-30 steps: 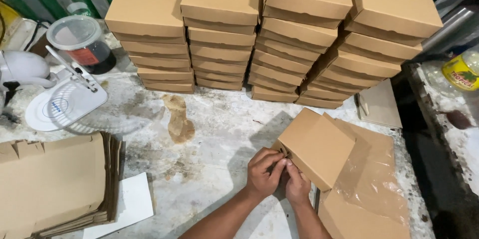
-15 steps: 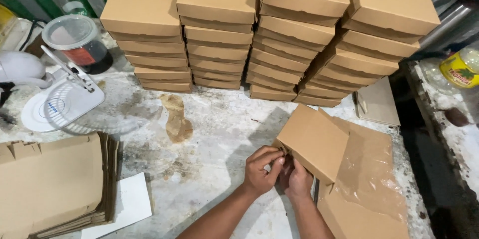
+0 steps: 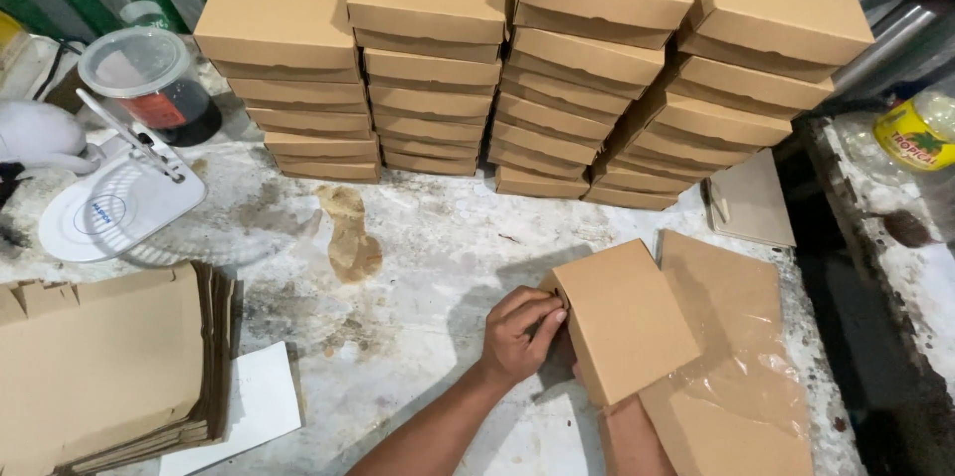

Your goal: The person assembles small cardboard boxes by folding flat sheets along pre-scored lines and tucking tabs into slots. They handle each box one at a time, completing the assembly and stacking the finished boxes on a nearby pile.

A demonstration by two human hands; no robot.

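Note:
A brown cardboard box [image 3: 627, 322] is tilted up over the marble worktop [image 3: 428, 237]. My left hand [image 3: 519, 333] grips its left edge, fingers curled against the side flap. My right hand is hidden behind and under the box; only its forearm [image 3: 637, 441] shows below it. Under the box lies a flat brown cardboard sheet [image 3: 736, 307] partly covered by clear plastic film [image 3: 741, 386].
Several stacks of finished brown boxes [image 3: 517, 68] fill the back of the worktop. A pile of flat cardboard blanks [image 3: 99, 367] and a white sheet [image 3: 244, 406] lie at left. A small white fan [image 3: 114, 197], a lidded plastic tub [image 3: 149, 78] and a yellow jar [image 3: 915, 128] stand around.
The box has tipped further upright and shifted slightly right. My right hand has slipped out of sight behind it, while my left hand stays on the left edge.

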